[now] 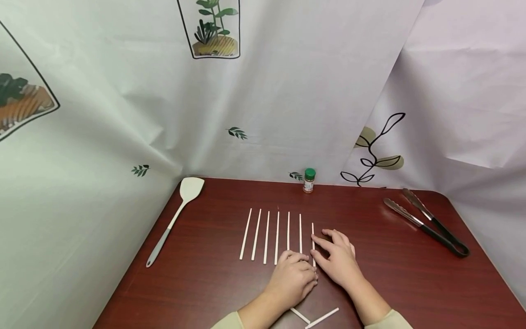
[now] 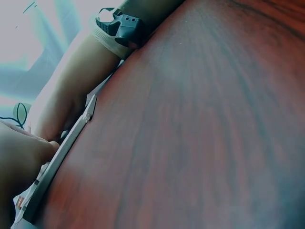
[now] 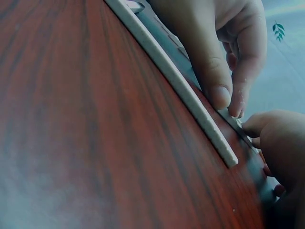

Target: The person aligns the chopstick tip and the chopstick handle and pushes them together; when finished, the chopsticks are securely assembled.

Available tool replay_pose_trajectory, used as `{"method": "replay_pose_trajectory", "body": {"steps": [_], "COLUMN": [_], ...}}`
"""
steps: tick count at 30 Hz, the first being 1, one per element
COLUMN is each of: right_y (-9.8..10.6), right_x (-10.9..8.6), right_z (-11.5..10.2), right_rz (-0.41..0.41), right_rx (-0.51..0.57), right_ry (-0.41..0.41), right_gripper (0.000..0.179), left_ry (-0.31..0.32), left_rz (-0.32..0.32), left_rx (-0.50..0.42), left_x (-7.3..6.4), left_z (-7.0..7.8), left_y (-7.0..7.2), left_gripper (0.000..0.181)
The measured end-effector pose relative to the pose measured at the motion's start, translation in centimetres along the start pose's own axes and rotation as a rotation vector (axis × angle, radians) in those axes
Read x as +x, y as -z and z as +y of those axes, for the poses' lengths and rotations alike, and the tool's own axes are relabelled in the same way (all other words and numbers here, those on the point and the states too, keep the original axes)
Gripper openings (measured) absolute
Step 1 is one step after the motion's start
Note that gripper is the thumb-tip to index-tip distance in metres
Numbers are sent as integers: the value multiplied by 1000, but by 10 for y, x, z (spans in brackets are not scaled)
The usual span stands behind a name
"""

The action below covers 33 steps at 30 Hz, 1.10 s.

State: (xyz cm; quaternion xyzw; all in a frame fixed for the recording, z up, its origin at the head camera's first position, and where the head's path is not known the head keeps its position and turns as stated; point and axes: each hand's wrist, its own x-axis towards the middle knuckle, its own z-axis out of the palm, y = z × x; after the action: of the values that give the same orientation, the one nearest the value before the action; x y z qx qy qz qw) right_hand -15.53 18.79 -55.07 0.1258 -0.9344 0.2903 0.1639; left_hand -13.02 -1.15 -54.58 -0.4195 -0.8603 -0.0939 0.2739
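Observation:
Several thin white sticks (image 1: pixel 266 237) lie side by side in a row on the dark red table. At the row's right end, my right hand (image 1: pixel 338 260) lays its index fingertip and thumb along one white stick (image 1: pixel 312 227), fingers fairly straight. My left hand (image 1: pixel 292 278) bends over the near ends of the row, its curled fingers at that same stick's near end. In the right wrist view, the left thumb (image 3: pixel 219 95) and a finger come down close together around the stick. The left palm is hidden.
Two loose white sticks (image 1: pixel 322 318) meet at an angle near the front, one partly behind the left hand. A white spatula (image 1: pixel 191 188) lies at left, metal tongs (image 1: pixel 431 224) at right. A green-capped spice jar (image 1: pixel 308 181) stands at the back before the patterned cloth (image 1: pixel 287 91).

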Motion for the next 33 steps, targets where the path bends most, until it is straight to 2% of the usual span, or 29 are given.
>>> {"method": "replay_pose_trajectory", "body": {"steps": [7,13,21,33], "right_y": [0,-1,0,-1], "right_x": [1,0,1,1], "right_z": [1,2,1,1], "right_rz": [-5,-12,-38,-47], "right_rx": [2,-1,-37,-49], "right_ry": [-1,-2,4,5], "right_gripper": [41,41,44,42], "left_ry": [51,66,78,106], "left_rz": [55,54,82,112], "left_rx": [-40,-47,-34,-79], "left_x": [4,5,6,8], "left_z": [-3,-5,-7,-9], "left_y": [-5,-7,-12,-13], "left_gripper": [12,12,12,12]}}
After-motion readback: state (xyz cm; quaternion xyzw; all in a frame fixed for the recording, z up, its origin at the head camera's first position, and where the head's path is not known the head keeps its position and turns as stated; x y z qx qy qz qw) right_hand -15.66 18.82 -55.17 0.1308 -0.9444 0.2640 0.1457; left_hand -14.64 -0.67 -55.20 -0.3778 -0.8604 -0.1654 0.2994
